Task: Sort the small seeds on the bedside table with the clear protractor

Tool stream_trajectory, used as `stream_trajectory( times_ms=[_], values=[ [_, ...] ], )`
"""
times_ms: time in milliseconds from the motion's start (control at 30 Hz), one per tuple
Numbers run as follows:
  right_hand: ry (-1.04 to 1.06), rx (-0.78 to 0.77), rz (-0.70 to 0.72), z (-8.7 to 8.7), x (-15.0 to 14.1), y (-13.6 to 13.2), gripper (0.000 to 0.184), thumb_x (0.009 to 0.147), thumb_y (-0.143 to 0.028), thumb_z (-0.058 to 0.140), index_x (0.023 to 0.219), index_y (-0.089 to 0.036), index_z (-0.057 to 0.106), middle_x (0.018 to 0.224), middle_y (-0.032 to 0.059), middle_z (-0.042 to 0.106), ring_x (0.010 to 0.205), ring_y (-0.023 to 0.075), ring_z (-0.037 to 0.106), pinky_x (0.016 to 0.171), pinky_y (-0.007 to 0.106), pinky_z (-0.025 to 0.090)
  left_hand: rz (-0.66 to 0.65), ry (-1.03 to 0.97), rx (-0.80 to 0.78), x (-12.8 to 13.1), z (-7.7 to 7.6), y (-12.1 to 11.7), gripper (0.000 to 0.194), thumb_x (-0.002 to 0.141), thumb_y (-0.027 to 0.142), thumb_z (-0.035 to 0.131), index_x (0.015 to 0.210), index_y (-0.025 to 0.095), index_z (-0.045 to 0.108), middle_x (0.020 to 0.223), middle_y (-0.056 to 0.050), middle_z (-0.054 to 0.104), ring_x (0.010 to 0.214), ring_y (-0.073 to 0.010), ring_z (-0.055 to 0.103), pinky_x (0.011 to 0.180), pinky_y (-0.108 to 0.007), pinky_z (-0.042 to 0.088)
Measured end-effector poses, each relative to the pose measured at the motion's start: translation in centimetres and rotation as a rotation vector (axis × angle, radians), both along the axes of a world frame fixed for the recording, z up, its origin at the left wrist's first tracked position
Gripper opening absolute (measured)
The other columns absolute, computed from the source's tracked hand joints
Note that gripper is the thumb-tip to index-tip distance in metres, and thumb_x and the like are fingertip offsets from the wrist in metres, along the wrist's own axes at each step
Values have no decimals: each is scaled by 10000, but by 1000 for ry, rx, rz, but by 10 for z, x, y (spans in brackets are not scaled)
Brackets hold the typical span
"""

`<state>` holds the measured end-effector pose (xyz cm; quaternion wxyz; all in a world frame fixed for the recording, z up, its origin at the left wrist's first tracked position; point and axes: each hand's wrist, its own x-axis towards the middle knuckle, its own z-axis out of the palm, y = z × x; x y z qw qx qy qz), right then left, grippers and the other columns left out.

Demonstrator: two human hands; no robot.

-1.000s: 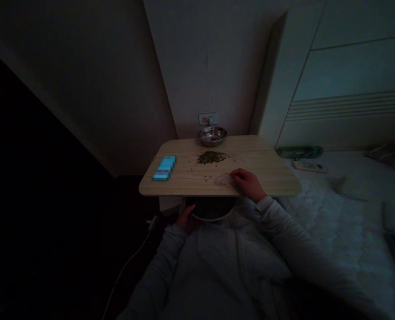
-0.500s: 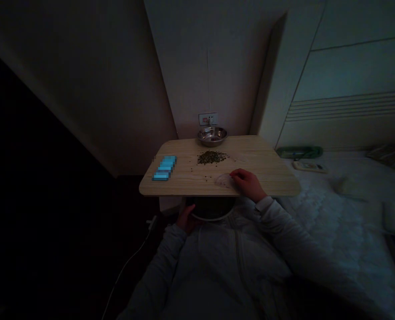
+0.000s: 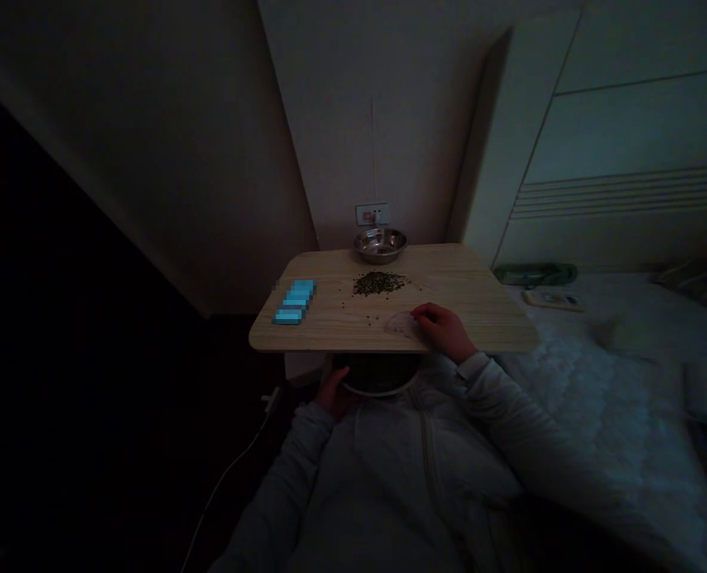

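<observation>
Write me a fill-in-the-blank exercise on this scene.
The round shiny metal bowl stands near the ____ edge of the pale wood-grain tabletop.
The glowing blue rectangular phone lies to the ____ of the pile of small dark-green bits.
The bare ____ hand is over the tabletop.
The bare left hand holds the dark round container at a ____ level than the tabletop.
Missing words: far; left; right; lower.

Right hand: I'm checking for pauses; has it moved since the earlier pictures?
No; the right hand shows no visible shift against the wood-grain tabletop.
</observation>
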<state>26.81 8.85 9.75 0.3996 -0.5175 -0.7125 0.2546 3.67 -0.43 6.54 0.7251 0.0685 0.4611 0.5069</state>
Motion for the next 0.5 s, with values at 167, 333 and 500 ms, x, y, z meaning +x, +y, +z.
stream_trajectory(
  times_ms=[167, 333, 500],
  values=[
    [22, 6, -1, 1, -1, -1, 252, 863, -334, 495, 1005, -138, 565, 987, 51, 592, 849, 134, 574, 755, 340, 493, -8, -13, 15, 0, -1, 1, 181, 888, 162, 415, 906, 79, 574, 711, -87, 690, 866, -220, 651, 737, -327, 533],
    [75, 4, 3, 1, -2, 0, 257, 859, -334, 502, 1004, -132, 564, 972, 48, 594, 836, 133, 577, 743, 337, 495, -11, 18, 17, 1, 4, 1, 185, 893, 157, 403, 898, 78, 570, 688, -78, 684, 851, -221, 653, 752, -348, 533],
    [159, -10, -37, -1, 1, 4, 264, 860, -335, 500, 1016, -130, 559, 975, 49, 592, 833, 132, 578, 733, 332, 499, -18, 58, 9, 2, 8, -2, 216, 889, 151, 402, 819, 88, 595, 644, -72, 668, 801, -220, 658, 712, -334, 536]
  ],
)
